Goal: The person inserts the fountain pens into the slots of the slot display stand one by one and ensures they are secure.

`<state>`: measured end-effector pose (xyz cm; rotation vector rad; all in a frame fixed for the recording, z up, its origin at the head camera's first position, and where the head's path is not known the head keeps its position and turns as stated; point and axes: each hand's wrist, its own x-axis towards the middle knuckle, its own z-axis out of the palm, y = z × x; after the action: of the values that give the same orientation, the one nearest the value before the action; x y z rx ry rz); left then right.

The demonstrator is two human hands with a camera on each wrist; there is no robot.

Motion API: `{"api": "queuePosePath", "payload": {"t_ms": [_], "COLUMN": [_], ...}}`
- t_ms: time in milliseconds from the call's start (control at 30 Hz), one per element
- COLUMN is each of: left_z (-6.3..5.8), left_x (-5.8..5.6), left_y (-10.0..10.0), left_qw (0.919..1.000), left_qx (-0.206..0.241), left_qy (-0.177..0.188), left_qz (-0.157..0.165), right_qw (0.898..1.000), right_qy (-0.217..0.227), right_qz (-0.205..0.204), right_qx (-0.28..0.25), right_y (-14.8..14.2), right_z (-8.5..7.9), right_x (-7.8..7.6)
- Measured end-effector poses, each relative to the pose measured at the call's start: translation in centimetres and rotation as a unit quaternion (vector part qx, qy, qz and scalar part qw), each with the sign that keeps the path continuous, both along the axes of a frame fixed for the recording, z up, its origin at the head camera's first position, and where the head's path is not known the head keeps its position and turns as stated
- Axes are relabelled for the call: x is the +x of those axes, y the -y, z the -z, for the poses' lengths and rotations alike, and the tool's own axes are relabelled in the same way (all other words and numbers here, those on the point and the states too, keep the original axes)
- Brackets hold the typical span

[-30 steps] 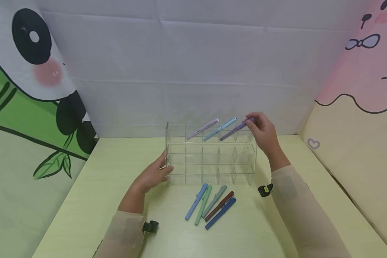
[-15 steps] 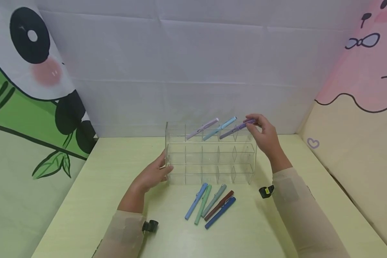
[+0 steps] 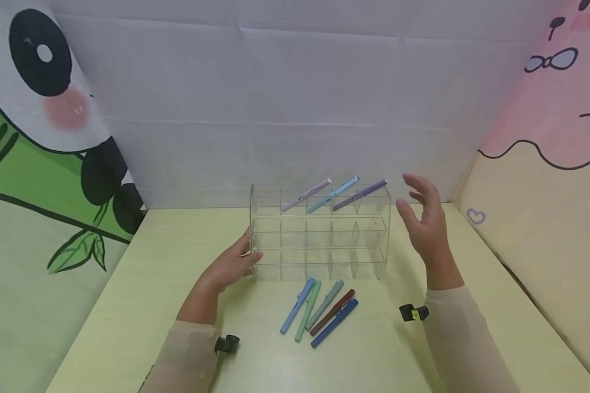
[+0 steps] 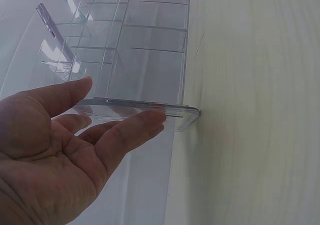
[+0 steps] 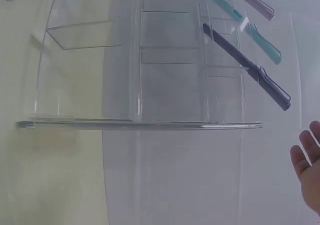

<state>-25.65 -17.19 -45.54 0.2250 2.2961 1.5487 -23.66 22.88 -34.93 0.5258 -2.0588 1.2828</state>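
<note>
A clear acrylic pen rack (image 3: 319, 225) with three tiers of compartments stands on the table. My left hand (image 3: 228, 266) holds its left side panel, thumb at the front edge and fingers along the outside, as the left wrist view shows. Three pens lean in the top tier: a lilac pen (image 3: 307, 195), a light blue pen (image 3: 333, 194) and a purple pen (image 3: 360, 195). Off the rack's right end, my right hand (image 3: 426, 221) is raised with fingers apart and nothing in it. The purple pen is the one nearest to it.
In front of the rack lie several pens: a blue pen (image 3: 297, 305), a green pen (image 3: 308, 311), a grey-green pen (image 3: 324, 304), a brown pen (image 3: 332, 313) and a dark blue pen (image 3: 334, 323). A pale cloth wall (image 3: 319, 98) rises behind the table (image 3: 196, 234).
My right hand has let go of the purple pen and moved away to the right, its fingers spreading. The purple pen stays leaning in the top tier; my left hand keeps its place.
</note>
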Motion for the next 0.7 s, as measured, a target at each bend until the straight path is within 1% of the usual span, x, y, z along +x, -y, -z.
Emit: {"api": "queuePosePath", "payload": {"t_ms": [133,200,267,300,367,433,533,567,700], "left_z": [0.0,0.0,0.0,0.0,0.0,0.0,-0.1,0.0,-0.2], "left_x": [0.1,0.1,0.1,0.1,0.1,0.1,0.0,0.0,0.1], "left_y": [0.0,0.0,0.0,0.0,0.0,0.0,0.0,0.0,0.1], "left_qw": [1.0,0.9999,0.9999,0.9999,0.9998,0.9998,0.9999,0.9999,0.9999], "left_qx": [-0.002,-0.007,-0.011,-0.014,-0.019,-0.019,-0.015,-0.014,-0.015], "left_qy": [0.006,0.007,0.005,0.004,0.002,0.0,0.001,0.001,0.004], "left_qz": [-0.001,-0.003,-0.005,-0.005,-0.005,-0.003,-0.002,-0.001,0.001], "right_qw": [0.999,0.998,0.996,0.994,0.986,0.971,0.939,0.929,0.892], "right_qy": [-0.005,-0.005,-0.001,0.009,0.048,0.101,0.199,0.226,0.306], "right_qz": [0.012,0.012,0.01,0.002,-0.02,-0.039,-0.079,-0.091,-0.125], "right_qx": [0.033,0.055,0.092,0.111,0.156,0.214,0.268,0.279,0.308], "right_y": [-0.7,-1.1,-1.4,-1.5,-1.6,-1.6,-1.2,-1.0,0.0], "right_z": [2.1,3.0,3.7,4.0,4.2,4.4,4.4,4.4,4.7], "right_x": [0.5,0.8,1.2,1.5,2.1,2.7,3.3,3.5,3.7]}}
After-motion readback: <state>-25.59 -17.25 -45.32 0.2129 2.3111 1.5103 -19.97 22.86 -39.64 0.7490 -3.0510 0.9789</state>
